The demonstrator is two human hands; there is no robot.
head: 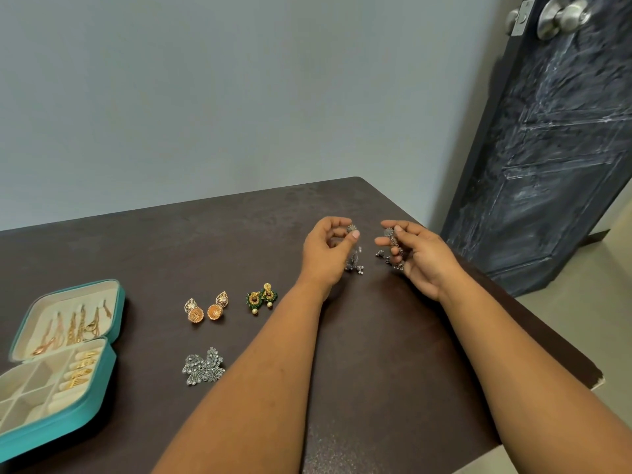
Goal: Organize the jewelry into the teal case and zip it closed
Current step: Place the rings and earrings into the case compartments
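The teal case (102, 381) lies open at the left edge of the dark table, with gold chains in its lid and gold rings in its roll slots. My left hand (325, 251) pinches a dangling silver earring (354, 263) by its top. My right hand (420, 258) holds its twin silver earring (390, 234) the same way, a little to the right. Both hands hover just above the table's far right part. Loose on the table lie a rose-gold jhumka pair (205, 309), a green-and-gold pair (261, 297) and a silver fan-shaped pair (203, 367).
The dark brown table (393, 354) ends at a chipped right corner near my right forearm. A dark marbled door (547, 148) with a steel knob stands open at the right. A grey wall runs behind the table.
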